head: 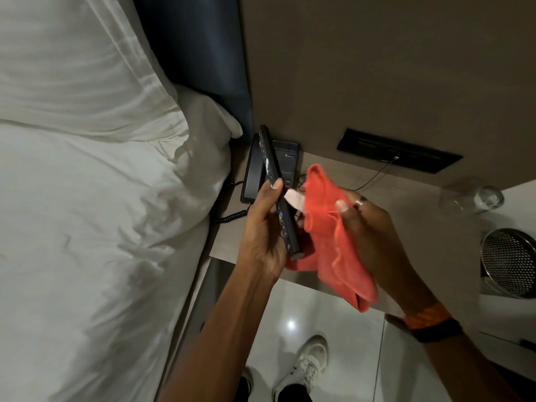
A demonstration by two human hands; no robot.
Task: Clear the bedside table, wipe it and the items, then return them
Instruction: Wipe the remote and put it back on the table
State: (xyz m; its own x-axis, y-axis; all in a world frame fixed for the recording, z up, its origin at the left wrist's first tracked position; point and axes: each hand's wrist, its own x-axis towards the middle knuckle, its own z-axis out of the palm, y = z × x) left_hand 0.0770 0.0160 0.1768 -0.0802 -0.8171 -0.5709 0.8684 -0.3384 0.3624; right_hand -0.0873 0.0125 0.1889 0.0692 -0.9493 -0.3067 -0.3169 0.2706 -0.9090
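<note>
The white bed [95, 216] fills the left side, its edge running just beside the left edge of the bedside table [385, 204]. The table's top carries one black telephone [285, 161] in its back left corner, against the wall, with its coiled cord trailing toward the bed. Most of the top to the right of the telephone lies bare, up to one clear drinking glass [475, 198] near the right end; whether the glass holds anything cannot be told. One perforated metal bin [510, 262] shows at the right, and its inside is not visible. One red cloth [333, 233] hangs over the table's front edge, bunched in the right hand [374, 227], whose fingers are closed on it. One black remote [280, 192] is held upright above the front left part of the table, clamped in the left hand [265, 227], fingers wrapped around its lower half, thumb on the button face. The cloth touches the remote's right side.
</note>
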